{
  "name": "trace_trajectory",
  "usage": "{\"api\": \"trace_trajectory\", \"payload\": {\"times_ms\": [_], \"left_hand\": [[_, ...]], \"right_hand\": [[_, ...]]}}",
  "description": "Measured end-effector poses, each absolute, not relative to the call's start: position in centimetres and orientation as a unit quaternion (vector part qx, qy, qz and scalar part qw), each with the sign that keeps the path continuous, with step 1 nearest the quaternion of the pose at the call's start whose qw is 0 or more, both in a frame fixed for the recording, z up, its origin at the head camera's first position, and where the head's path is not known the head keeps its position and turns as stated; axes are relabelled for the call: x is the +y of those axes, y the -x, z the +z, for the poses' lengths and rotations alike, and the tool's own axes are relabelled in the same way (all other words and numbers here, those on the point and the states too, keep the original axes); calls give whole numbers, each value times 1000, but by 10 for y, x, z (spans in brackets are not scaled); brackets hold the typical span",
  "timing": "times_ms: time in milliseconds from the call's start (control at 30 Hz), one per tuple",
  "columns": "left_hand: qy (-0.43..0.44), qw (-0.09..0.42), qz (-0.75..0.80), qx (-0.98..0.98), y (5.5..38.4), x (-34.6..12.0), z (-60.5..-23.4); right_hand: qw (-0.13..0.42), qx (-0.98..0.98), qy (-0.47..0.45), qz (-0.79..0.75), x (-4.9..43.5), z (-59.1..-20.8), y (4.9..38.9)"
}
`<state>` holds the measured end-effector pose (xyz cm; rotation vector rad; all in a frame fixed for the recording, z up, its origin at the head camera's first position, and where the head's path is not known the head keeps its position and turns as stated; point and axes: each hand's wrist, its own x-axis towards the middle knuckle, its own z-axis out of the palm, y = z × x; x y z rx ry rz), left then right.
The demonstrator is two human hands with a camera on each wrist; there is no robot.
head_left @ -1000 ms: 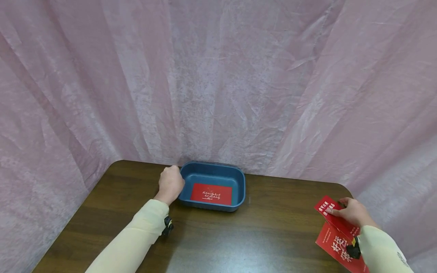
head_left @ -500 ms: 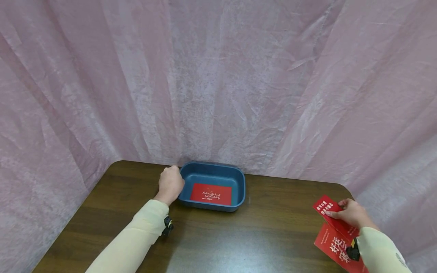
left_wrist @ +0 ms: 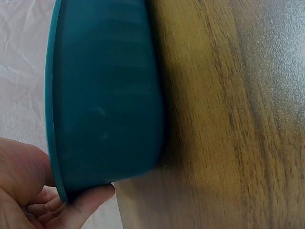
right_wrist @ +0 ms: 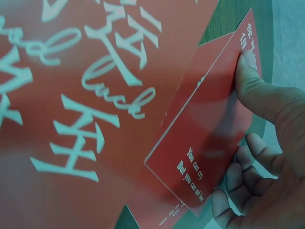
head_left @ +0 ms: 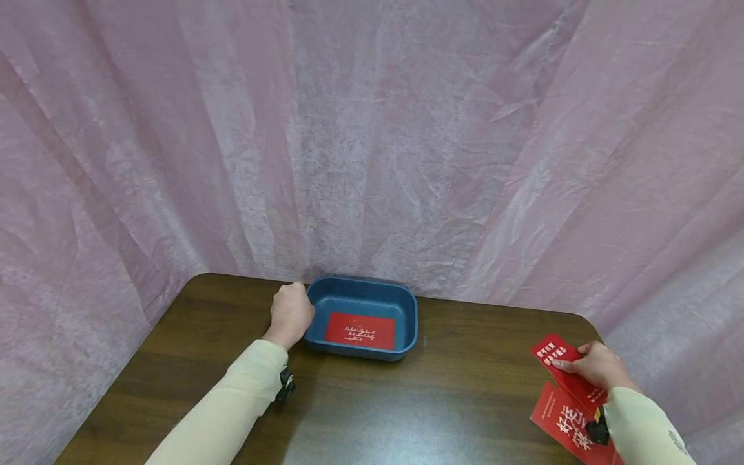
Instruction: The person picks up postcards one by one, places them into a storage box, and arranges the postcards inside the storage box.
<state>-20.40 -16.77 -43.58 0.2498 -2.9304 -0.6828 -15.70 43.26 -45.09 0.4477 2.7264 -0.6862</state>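
At the left end of a blue plastic basin (head_left: 372, 303), my left hand (head_left: 290, 313) grips the rim. The left wrist view shows the fingers bent around the basin's corner. One red card (head_left: 359, 330) with white script lies flat inside the basin. Over at the right, my right hand (head_left: 601, 366) pinches a red card (head_left: 575, 383) with white lettering, its thumb on the printed face. Below it is a larger red card (head_left: 560, 414), partly covered by the wrist. The right wrist view has a "good luck" card (right_wrist: 95, 119) close to the camera.
A brown wooden table (head_left: 453, 387) carries everything, with its rounded far corners in view. Pink velvety curtain (head_left: 372, 142) hangs right behind its back edge and along both sides. Dark wrist devices (head_left: 285, 385) sit at both sleeves.
My right hand has shifted slightly left with the pinched card. The larger card beneath has also moved slightly left. The left hand and basin have stayed still.
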Motion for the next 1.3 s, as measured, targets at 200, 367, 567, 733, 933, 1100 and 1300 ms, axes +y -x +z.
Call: {"api": "trace_trajectory", "payload": {"times_ms": [200,367,567,733,933,1100,1300], "left_hand": [[-85,53,-235,-967,204,-168,-436],[-86,44,-240,-966,204,-169,-435],[-86,39,-239,-966,204,-168,-434],[-87,40,-231,-968,204,-168,-435],[-88,45,-228,-969,204,-168,-434],[-88,45,-228,-969,204,-168,-434],[-92,41,-228,-968,204,-168,-434]], "right_hand": [[161,937,-178,-254,430,-450,156],[166,931,-192,-262,428,-450,156],[152,933,-193,-263,427,-452,153],[131,943,-179,-246,425,-452,153],[122,946,-178,-241,424,-451,154],[129,946,-175,-240,424,-451,153],[147,937,-188,-256,427,-453,152]]}}
